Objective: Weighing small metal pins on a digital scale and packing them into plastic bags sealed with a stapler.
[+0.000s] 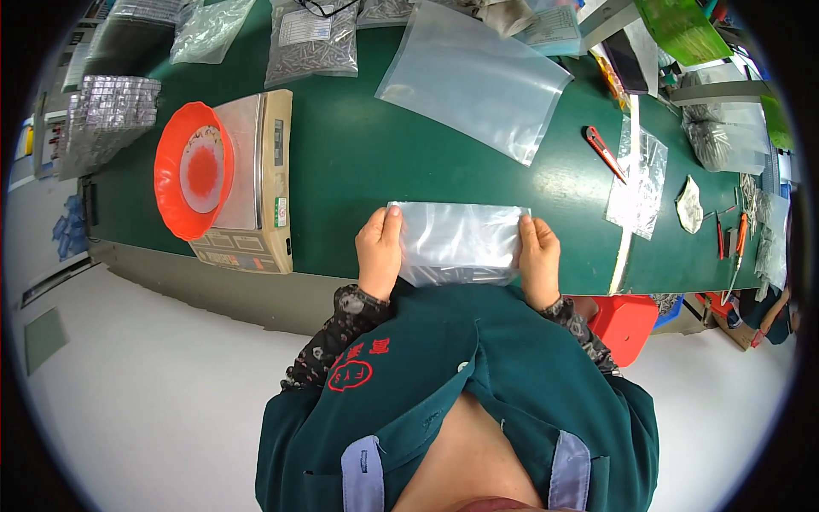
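Note:
A clear plastic bag (459, 241) with small metal parts along its near edge lies flat at the near edge of the green table (358, 162). My left hand (380, 253) grips the bag's left end. At the bag's right end my right hand (539, 260) holds on, thumb on top. Both hands stretch the bag between them, close to my body.
A weighing scale (256, 183) with an orange bowl (192, 169) stands to the left. A large empty clear bag (473, 77) lies further back, bags of metal parts (311, 43) behind it. A red cutter (604, 152) and a narrow bag (638, 175) lie to the right. A red stool (627, 324) is under the table.

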